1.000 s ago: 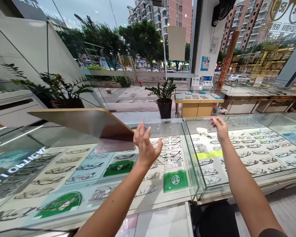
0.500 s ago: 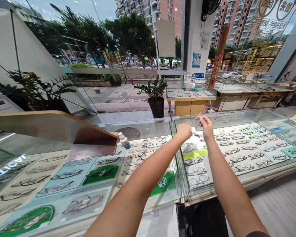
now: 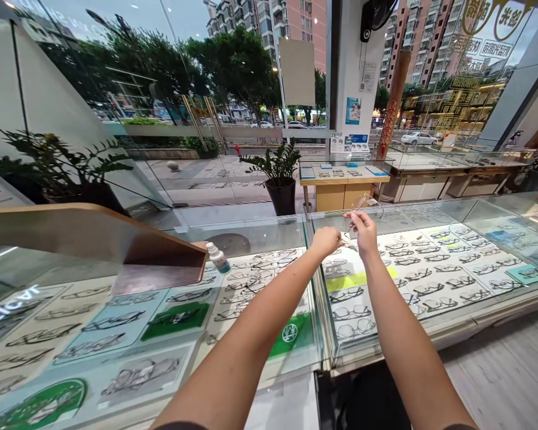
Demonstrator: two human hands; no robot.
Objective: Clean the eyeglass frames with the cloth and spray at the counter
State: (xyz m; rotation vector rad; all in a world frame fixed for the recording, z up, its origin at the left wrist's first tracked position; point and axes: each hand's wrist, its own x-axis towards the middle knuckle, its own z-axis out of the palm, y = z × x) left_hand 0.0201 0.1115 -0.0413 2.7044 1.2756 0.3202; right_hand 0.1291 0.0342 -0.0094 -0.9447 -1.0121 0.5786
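In the head view my right hand (image 3: 366, 233) pinches a pair of thin-framed eyeglasses (image 3: 371, 205) above the glass display case. Clear lenses point away from me, and a thin part of the frame hangs down towards my other hand. Just left of it, my left hand (image 3: 326, 241) is closed, back towards me, its fingertips mostly hidden. A small white piece (image 3: 348, 242) shows between the two hands at the left fingertips; whether it is a cloth or a tag I cannot tell. Rows of eyeglasses (image 3: 352, 312) lie under the glass below my hands.
A small white bottle (image 3: 218, 258) stands on the left glass counter beside a curved wooden panel (image 3: 85, 230). Green cases (image 3: 176, 319) lie among frames inside. Behind the counter are a potted plant (image 3: 281, 194) and a wooden display table (image 3: 341, 179) near the window.
The view has shifted slightly, so both hands appear a little further left. The eyeglasses have turned, and their lenses now show more plainly above my right hand.
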